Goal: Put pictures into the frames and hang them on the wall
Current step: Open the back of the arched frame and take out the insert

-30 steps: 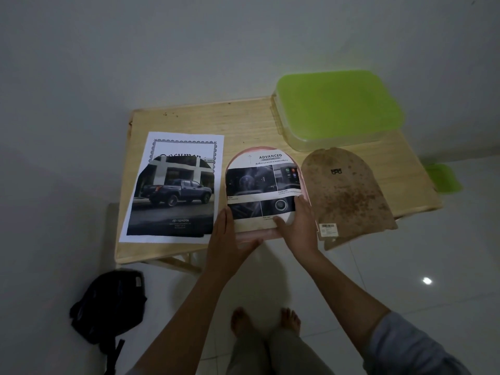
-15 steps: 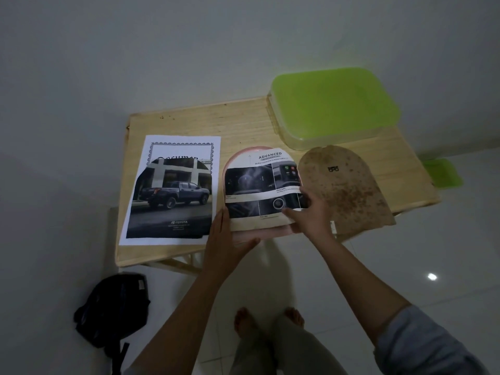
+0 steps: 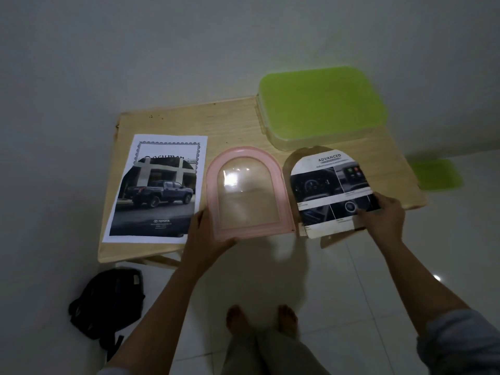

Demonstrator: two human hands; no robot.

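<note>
Gripping the pink frame (image 3: 211, 185) is left hand (image 3: 206, 237); right hand (image 3: 384, 215) holds picture (image 3: 324, 185).

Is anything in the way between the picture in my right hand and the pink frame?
Nothing visible. The right hand holds the picture over the backing board, right of the frame, whose opening shows only a clear pane. The left hand grips its corner.

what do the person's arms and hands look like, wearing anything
The left hand and right hand are bare: no gloves, and no ring or watch that this dim view shows. Both forearms are bare too. The right arm wears a pale grey-blue sleeve pushed up near the elbow; the left shows only a sliver of pale cloth at the picture's bottom edge.
</note>
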